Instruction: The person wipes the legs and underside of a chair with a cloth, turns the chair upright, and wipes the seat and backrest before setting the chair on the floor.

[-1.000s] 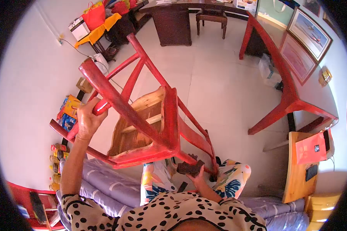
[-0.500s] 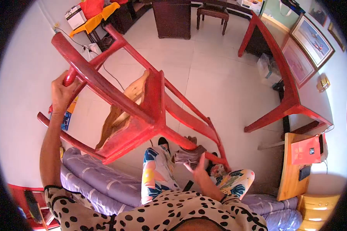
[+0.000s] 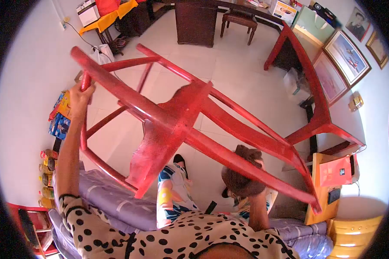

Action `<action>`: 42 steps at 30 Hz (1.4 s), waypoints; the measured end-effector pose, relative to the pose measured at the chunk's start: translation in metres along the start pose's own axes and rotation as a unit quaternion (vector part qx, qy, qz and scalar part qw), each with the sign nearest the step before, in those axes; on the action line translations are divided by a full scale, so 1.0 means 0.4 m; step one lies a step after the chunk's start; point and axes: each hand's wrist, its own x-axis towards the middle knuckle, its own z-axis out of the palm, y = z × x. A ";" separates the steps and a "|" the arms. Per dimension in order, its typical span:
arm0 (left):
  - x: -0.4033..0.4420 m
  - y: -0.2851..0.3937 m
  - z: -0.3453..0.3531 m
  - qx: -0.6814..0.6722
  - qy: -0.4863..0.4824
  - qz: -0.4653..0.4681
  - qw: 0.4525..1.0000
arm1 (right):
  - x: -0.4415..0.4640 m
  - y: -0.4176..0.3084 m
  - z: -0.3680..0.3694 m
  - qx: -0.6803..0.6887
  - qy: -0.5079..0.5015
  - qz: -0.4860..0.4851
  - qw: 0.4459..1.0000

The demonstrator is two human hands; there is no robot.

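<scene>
A red wooden chair (image 3: pixel 173 125) is held up, tilted on its side across the middle of the view. My left hand (image 3: pixel 81 96) is closed round a short red rung near the end of one leg. At the opposite end, my right hand (image 3: pixel 259 163) has a dark brown cloth (image 3: pixel 243 183) bunched in it. That cloth shows on both sides of a long back post of the chair, which passes in front of it. Most of my right hand is hidden by the cloth and the post.
A red wooden table frame (image 3: pixel 313 82) stands on the right, near framed pictures (image 3: pixel 348 56). Behind my legs is a purple covered seat (image 3: pixel 112 196). Bottles (image 3: pixel 47 172) line the left side. A dark stool (image 3: pixel 239 18) stands at the back.
The chair has turned, so its seat faces differently and its back end reaches further right. My right hand and the cloth have moved right along the post. My left hand keeps its hold.
</scene>
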 end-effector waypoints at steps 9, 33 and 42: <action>0.135 0.085 0.449 -0.053 -0.107 0.057 0.991 | -0.216 -0.101 -0.036 -0.228 0.159 -0.165 0.946; -0.320 -0.194 1.238 0.017 -0.293 -0.072 0.953 | -0.135 -0.193 0.003 -0.705 0.212 -0.296 0.609; -0.475 -0.138 1.209 0.084 -0.306 0.020 0.948 | -0.108 -0.218 -0.034 -0.775 0.218 -0.212 0.553</action>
